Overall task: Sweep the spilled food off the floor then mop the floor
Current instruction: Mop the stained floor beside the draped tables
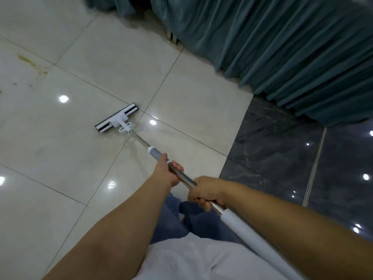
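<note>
The flat white-and-grey sponge mop head lies on the glossy cream tiled floor, ahead and to the left of both hands, its long axis crossing the shiny metal handle that runs back toward the person. A yellowish smear lies well beyond the mop head, further left. The left hand is nearer the mop head, fingers wrapped fully round the handle by the grey collar; the right hand grips it closed, just behind. Teal curtains hang to the mop head's far right.

one mop, two hands, one teal curtain, one yellowish floor stain.
</note>
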`<move>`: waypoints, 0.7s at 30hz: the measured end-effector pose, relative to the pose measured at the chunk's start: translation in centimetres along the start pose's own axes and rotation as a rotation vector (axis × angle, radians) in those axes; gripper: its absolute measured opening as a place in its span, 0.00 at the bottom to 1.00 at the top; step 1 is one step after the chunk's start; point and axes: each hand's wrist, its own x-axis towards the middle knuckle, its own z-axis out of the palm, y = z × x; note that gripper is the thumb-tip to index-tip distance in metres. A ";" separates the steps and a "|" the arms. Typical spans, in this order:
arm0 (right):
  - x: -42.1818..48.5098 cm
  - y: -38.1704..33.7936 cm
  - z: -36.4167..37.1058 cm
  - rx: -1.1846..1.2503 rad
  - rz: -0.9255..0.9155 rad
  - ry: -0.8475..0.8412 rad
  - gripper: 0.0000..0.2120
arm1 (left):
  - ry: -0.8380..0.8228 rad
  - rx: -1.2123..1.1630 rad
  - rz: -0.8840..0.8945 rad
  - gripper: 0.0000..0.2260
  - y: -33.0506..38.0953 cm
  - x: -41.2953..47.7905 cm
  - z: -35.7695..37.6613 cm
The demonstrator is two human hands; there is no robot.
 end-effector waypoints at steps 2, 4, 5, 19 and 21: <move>-0.1 -0.2 -2.2 -0.048 0.007 -0.012 0.06 | 0.009 -0.074 0.019 0.17 -1.1 0.2 1.9; -0.4 -0.4 -5.0 -0.110 0.007 -0.009 0.06 | -0.003 -0.147 0.053 0.18 -2.5 0.3 4.1; -0.7 -0.5 -6.5 -0.127 0.001 -0.007 0.07 | -0.010 -0.182 0.074 0.18 -3.3 0.5 5.1; -4.8 5.8 -22.3 -0.608 0.045 -0.068 0.07 | -0.086 -0.535 0.082 0.20 -17.9 3.9 12.9; -5.2 6.2 -23.0 -0.662 0.045 -0.055 0.08 | -0.096 -0.544 0.096 0.20 -18.9 4.2 13.4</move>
